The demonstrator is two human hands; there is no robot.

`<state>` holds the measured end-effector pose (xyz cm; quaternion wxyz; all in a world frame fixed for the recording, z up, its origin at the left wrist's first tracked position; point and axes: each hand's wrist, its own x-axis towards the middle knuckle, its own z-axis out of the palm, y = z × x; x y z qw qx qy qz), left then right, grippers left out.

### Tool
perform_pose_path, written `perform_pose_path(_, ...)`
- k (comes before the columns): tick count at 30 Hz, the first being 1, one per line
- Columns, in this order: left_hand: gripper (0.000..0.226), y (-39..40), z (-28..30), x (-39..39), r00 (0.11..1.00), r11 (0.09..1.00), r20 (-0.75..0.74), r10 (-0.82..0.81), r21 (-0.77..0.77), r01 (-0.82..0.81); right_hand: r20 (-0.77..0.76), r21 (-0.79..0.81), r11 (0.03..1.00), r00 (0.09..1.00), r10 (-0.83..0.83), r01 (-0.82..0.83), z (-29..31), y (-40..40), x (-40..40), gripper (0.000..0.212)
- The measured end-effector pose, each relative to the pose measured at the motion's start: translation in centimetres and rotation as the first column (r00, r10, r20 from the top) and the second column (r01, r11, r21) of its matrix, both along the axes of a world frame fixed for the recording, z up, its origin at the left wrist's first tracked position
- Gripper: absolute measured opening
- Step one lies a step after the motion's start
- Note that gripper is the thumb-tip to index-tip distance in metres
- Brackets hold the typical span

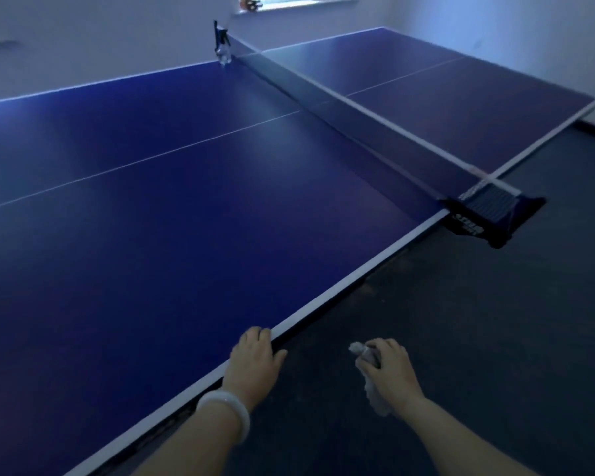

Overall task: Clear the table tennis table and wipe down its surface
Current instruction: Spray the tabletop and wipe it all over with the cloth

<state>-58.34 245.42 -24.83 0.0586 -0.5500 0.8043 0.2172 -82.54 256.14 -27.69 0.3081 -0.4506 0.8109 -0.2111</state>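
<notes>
Left hand (255, 362) on table edge (323, 305), right hand (390, 371) gripping cloth (368, 359)

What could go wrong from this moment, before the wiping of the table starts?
1. The bottle stands beside the far net post, close to the table edge; a wide wipe could knock it off.
2. The right hand holds the cloth off the table, over the floor; a loose grip might drop it.
3. The left hand rests on the near edge, so it may leave marks on the surface.
</notes>
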Motion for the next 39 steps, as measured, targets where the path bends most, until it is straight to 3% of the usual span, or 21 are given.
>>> perform_pose_path(10, 0.045, 2.0, 4.8, -21.9, 0.932, 0.924, 0.007, -0.362, 0.132, 0.358, -0.083, -0.013, 0.984, 0.980, -0.179, 0.178, 6.3, 6.3, -16.6, 0.025)
perform_pose_path(20, 0.042, 6.1, 6.9, -41.4, 0.752, 0.748, 0.005, -0.660, 0.106, 0.655, -0.105, -0.074, 0.914, 0.908, -0.406, 0.400, 8.9, 12.8, -29.2, 0.020)
perform_pose_path(30, 0.042, 2.0, 5.8, -60.1, 0.730, 0.722, -0.070, -0.679, 0.113, 0.682, -0.178, -0.016, 0.912, 0.897, -0.405, 0.409, 8.9, 9.2, -46.7, 0.020)
perform_pose_path(39, 0.042, -4.3, 6.4, -73.3, 0.743, 0.740, -0.010, -0.669, 0.083, 0.667, -0.227, -0.025, 0.941, 0.915, -0.333, 0.336, 9.2, 3.5, -61.7, 0.020)
